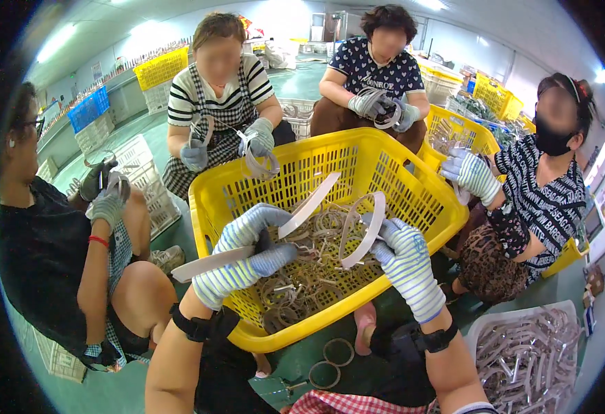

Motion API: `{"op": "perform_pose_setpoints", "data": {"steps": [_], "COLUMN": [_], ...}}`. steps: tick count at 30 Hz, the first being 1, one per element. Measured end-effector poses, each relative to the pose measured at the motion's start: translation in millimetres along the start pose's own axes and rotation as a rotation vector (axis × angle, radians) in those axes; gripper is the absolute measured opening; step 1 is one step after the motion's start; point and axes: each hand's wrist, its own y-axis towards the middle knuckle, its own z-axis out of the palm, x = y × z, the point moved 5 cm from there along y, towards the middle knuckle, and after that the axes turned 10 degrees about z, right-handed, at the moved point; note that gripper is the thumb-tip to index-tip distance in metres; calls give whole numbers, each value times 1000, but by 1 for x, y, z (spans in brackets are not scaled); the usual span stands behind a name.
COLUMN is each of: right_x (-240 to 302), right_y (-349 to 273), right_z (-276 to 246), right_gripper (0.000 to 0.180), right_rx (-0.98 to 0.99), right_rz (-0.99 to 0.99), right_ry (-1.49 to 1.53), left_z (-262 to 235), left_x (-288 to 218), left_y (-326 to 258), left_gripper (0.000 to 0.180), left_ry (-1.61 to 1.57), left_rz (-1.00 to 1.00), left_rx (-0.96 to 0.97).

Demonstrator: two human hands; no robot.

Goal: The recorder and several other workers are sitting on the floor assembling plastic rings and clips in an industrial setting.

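Note:
My left hand (237, 259), in a striped knit glove, is closed on a pale flat strip (313, 203). One pale length slants up from the fingers, another pale end (213, 263) sticks out to the left; whether they are one piece I cannot tell. In my right hand (407, 265), gloved alike, the fingers pinch a pale curved band (373, 231) bent into a narrow loop. Both hands are over a yellow slotted basket (413, 181). Many greyish rings and bands (295, 290) lie loosely inside it, beneath my hands.
Several gloved co-workers sit around the basket, handling similar bands. A white crate (478, 324) full of pale bands stands at my lower right. Two rings (324, 375) lie on the green floor near my feet. Another yellow basket (478, 131) is behind, with stacked crates at left.

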Motion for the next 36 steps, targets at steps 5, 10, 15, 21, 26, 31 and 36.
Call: {"op": "perform_pose_setpoints", "data": {"steps": [5, 10, 15, 21, 26, 31, 36], "right_x": [-9, -11, -4, 3, 13, 17, 17], "right_y": [-1, 0, -5, -12, -22, -25, -17], "right_z": [-3, 6, 18, 26, 35, 39, 31], "right_gripper": [27, 30, 32, 31, 29, 29, 24], "right_rx": [-93, -10, 118, 477, 621, 625, 400], "right_rz": [60, 144, 254, 540, 633, 744, 615], "right_ry": [105, 325, 482, 1017, 1214, 1400, 1002], "left_z": [10, 11, 25, -8, 12, 24, 25], "left_x": [-5, -1, -6, 15, 22, 12, -6], "left_y": [3, 2, 3, 0, 4, 2, -1], "left_gripper": [32, 34, 36, 35, 32, 28, 24], "left_ry": [63, -15, -109, -282, -202, -89, 116], "left_rz": [58, 20, 149, -44, -66, 2, 108], "left_rx": [24, 49, -2, -461, -167, -100, -98]}}
